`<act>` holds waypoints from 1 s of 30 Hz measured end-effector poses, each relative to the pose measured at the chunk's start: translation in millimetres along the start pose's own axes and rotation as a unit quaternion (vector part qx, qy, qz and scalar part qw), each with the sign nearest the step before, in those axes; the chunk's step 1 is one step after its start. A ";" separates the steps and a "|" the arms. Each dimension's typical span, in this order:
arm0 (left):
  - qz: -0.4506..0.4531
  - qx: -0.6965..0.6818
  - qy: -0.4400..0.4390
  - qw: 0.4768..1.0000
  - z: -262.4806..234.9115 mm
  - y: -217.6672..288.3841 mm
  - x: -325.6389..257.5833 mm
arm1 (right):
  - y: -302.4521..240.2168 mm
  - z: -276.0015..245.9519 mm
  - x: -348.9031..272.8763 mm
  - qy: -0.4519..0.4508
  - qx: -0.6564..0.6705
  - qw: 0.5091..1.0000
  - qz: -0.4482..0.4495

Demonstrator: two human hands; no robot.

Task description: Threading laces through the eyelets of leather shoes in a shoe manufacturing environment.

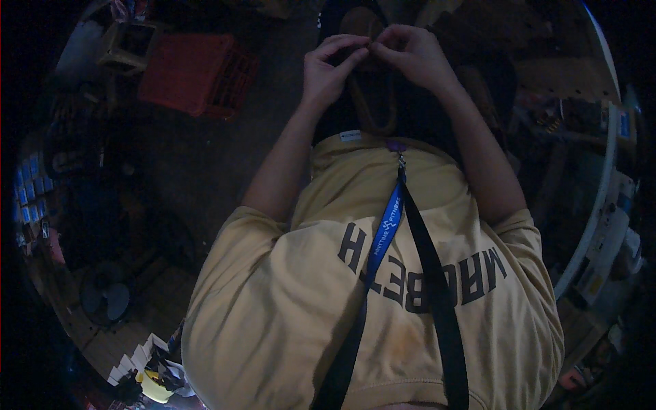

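Note:
In the head view my two hands meet at the top middle, above my dark-clothed lap. My left hand is closed in a pinch, its thumb and forefinger tips together. Against them press the pinched fingertips of my right hand. Whatever lies between the fingertips is too small and dark to make out. Just below the hands a brown strap-like loop hangs over my lap. A dark brown piece shows behind the fingertips; its kind is unclear in the dim light.
A red plastic crate stands on the floor at the far left, beside a pale stool-like frame. At the lower left is a fan. A pale curved edge and cluttered shelving run along the right. A lanyard hangs down my front.

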State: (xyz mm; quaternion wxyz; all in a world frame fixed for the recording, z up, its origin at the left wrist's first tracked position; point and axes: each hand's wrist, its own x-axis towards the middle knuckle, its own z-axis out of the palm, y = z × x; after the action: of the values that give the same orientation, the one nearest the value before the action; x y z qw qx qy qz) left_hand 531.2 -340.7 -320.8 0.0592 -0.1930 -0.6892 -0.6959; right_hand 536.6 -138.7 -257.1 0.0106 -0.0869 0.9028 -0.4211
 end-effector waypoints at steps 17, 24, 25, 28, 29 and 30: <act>-0.051 -0.013 0.015 0.998 -0.8 -1.1 0.5 | 5.2 9.0 -8.4 0.059 0.074 0.991 -0.092; -0.095 -0.058 0.033 0.993 -4.6 1.1 8.8 | -2.7 10.8 -3.6 0.045 0.074 0.990 -0.113; -0.075 -0.057 0.032 0.995 -4.6 2.6 10.4 | -5.5 10.5 -3.5 0.047 0.074 0.990 -0.112; -0.141 -0.108 0.054 0.983 -5.3 7.0 10.5 | -10.3 10.7 -3.9 0.052 0.032 0.990 -0.128; -0.141 -0.109 0.052 0.983 -6.6 7.8 10.6 | -9.9 11.1 -0.9 0.052 -0.005 0.989 -0.139; -0.157 -0.146 0.075 0.974 -9.1 8.4 10.5 | -10.0 10.9 0.5 0.051 -0.042 0.986 -0.150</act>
State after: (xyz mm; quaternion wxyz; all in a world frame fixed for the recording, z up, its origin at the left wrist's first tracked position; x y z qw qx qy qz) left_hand 522.7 -348.1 -309.1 -0.0284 -0.0366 -0.5952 -0.8022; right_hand 538.6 -153.3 -256.5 -0.1027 -0.2003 0.8956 -0.3836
